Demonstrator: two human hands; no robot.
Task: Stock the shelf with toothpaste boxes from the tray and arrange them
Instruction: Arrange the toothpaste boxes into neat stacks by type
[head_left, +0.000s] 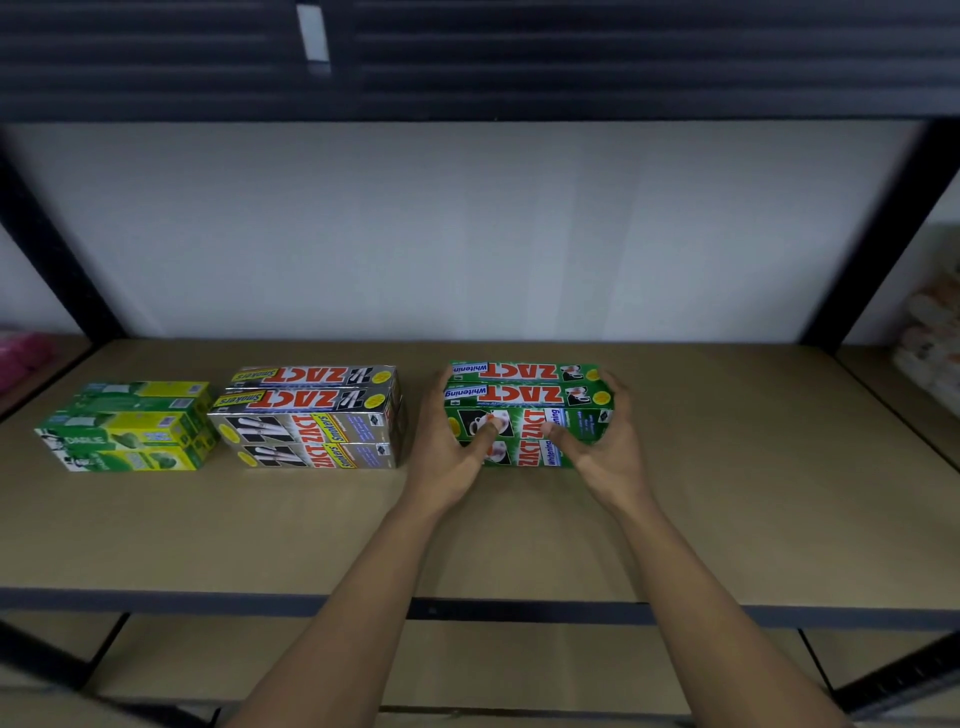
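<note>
Neighbouring gripped green boxes (524, 395): silver boxes (311, 415)

The shelf board (519, 530) is tan and matt, with the flat, grainless look of fibreboard. Its front rail (156, 600) and the upright posts (878, 234) look like dark painted metal with a dull finish. The back panel (467, 234) is white, smooth and matt. The green Zact Whitening boxes (524, 397) are printed card with a light gloss. The silver Zact Smokers boxes (311, 421) are card with a foil-like metallic sheen. The green-and-yellow Darlie boxes (130, 431) are glossy card. The underside of the shelf above (571, 52) is dark and ribbed.
</note>
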